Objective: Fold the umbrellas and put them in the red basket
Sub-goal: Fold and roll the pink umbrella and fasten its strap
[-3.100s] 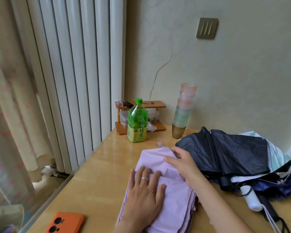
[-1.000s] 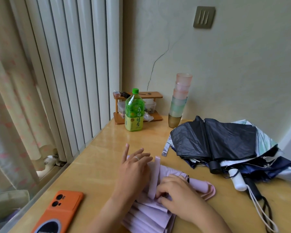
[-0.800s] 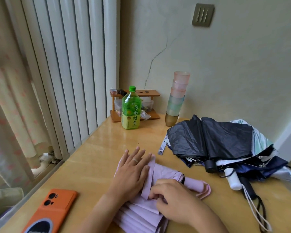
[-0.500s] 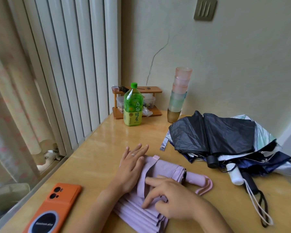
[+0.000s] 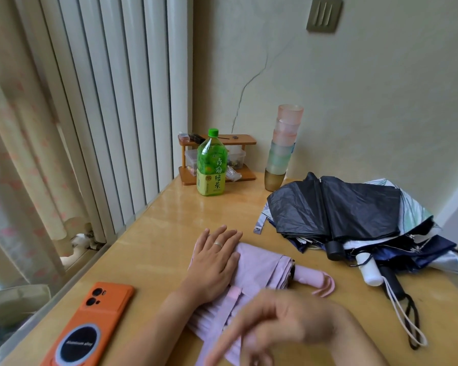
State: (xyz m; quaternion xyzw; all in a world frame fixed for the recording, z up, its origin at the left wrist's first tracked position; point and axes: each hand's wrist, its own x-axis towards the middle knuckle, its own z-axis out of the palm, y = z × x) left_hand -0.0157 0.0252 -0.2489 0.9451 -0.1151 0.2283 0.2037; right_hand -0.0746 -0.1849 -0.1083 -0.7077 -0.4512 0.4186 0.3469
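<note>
A lilac folding umbrella [image 5: 259, 268] lies collapsed on the wooden table [image 5: 169, 220], its pleats gathered and its pink handle [image 5: 308, 277] pointing right. My left hand [image 5: 214, 262] rests flat on the far left part of its canopy, fingers straight. My right hand [image 5: 283, 320] hovers blurred over the near end of the umbrella, index finger stretched out to the left; I cannot tell whether it holds the pink strap tab [image 5: 233, 293]. A pile of loose umbrellas, a black one [image 5: 336, 207] on top, lies at the right. No red basket is in view.
An orange phone [image 5: 90, 326] lies near the table's front left edge. At the back stand a green tea bottle [image 5: 211, 165], a small wooden rack [image 5: 238, 140] and a stack of plastic cups [image 5: 283, 146]. Wrist cords [image 5: 407, 326] trail from the pile. Blinds and a curtain hang on the left.
My right hand has lifted off the lilac umbrella and pulled back toward me. My left hand has stayed flat on the canopy, and the strap now lies across the pleats.
</note>
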